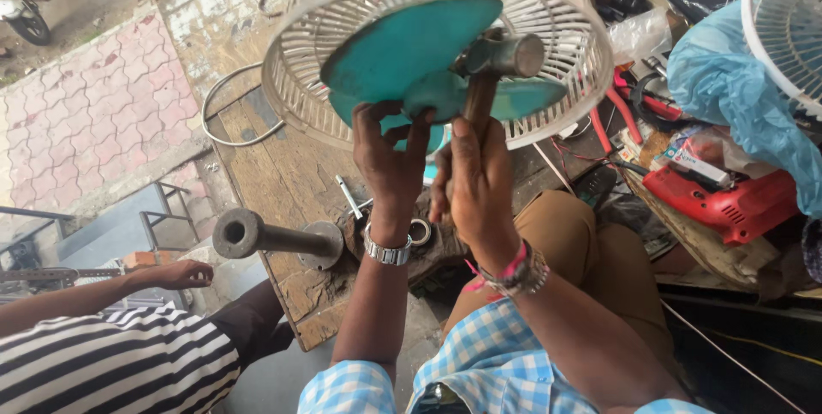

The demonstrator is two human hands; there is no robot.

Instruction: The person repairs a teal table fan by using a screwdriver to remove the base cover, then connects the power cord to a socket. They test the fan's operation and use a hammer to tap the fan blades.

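Nearest to us, at six o'clock, our two forearms rise out of blue-checked sleeves. Our left hand (390, 157), wearing a metal watch, is curled shut on the hub of the teal fan blade (402, 50), fingertips hooked over its edge. Our right hand (473, 183), with beaded bands at the wrist, is wrapped tight around the wooden handle of a hammer (497, 63); the handle's long axis runs from the fist up toward twelve o'clock, and the steel head lies crosswise, touching or just above the hub. The blade sits directly ahead of both hands, inside the cream fan guard (565, 29), and the left hand is the nearer to it.

At eight o'clock a metal pipe stand (270, 238) lies on the worn wooden table (274, 174), and beyond it another person's hand (184, 274) rests, striped sleeve below.

At three o'clock we see a red power drill (728, 204), with a small flat carton in blue, white and red (689, 161) just above it, its print too small to tell. Farther out, a blue plastic bag (736, 89) hangs beside a second white guard (792, 20), and red-handled pliers (638, 106) lie near it.
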